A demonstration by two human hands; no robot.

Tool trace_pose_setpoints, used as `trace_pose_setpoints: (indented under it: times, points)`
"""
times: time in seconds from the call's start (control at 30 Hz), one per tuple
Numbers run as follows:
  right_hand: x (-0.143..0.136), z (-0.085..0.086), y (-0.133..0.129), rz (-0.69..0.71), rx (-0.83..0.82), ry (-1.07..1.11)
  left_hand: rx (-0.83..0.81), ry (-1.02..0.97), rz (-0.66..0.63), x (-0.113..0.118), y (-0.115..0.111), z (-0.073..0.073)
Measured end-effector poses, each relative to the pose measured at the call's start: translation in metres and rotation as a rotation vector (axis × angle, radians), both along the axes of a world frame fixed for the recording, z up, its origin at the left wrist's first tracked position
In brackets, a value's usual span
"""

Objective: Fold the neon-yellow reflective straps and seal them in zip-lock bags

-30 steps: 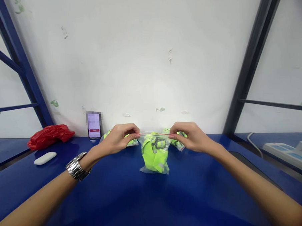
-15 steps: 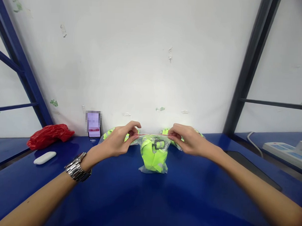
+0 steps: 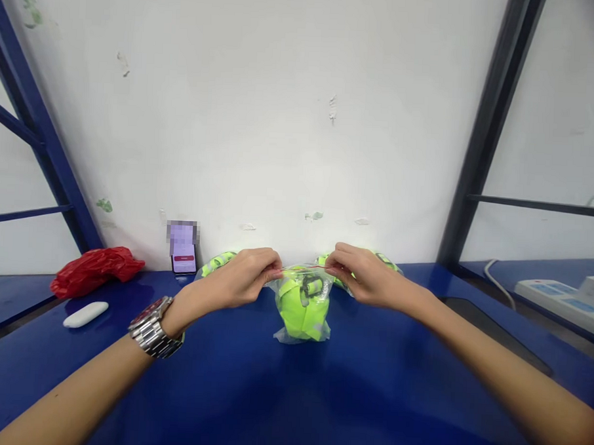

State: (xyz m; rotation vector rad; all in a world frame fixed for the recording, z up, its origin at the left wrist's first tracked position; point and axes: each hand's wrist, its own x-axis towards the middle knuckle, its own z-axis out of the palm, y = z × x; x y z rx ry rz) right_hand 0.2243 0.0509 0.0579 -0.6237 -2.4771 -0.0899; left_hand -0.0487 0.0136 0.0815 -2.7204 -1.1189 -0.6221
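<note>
A clear zip bag (image 3: 285, 337) stands upright on the blue table, its red-lined top edge stretched between my hands. Inside it is a folded bright yellow-green fabric item (image 3: 300, 308) with grey strips, perhaps a reflective vest. My left hand (image 3: 248, 276), with a metal watch on the wrist, pinches the left end of the bag's top. At the right end, my right hand (image 3: 361, 274) pinches the same edge between thumb and fingers. Behind my hands, more bagged yellow-green bundles (image 3: 217, 263) rest near the wall, partly hidden.
A phone (image 3: 183, 249) leans on the wall at the left. Nearby lie a red plastic bag (image 3: 95, 271) and a white oval case (image 3: 85, 314). To the right are a dark flat device (image 3: 493, 333) and a white power strip (image 3: 564, 301). Metal posts (image 3: 488, 132) flank the table (image 3: 289, 399).
My left fingers have curled closer together on the bag's edge, and both hands have shifted slightly. The bag's top looks a little less taut. The phone's screen shows a different display.
</note>
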Motion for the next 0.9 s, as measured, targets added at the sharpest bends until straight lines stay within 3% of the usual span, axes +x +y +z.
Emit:
trace_pose_setpoints:
  times: [0.33, 0.63, 0.9]
  points:
    - [0.002, -0.004, -0.003, 0.038, 0.065, -0.045, 0.182, 0.214, 0.022, -0.006, -0.007, -0.013]
    - [-0.003, -0.002, -0.008, 0.052, 0.001, 0.006, 0.013, 0.037, -0.024, 0.004, -0.011, -0.009]
    - [-0.018, 0.001, -0.007, 0.012, -0.012, -0.053, 0.038, 0.014, -0.053, 0.017, -0.005, -0.008]
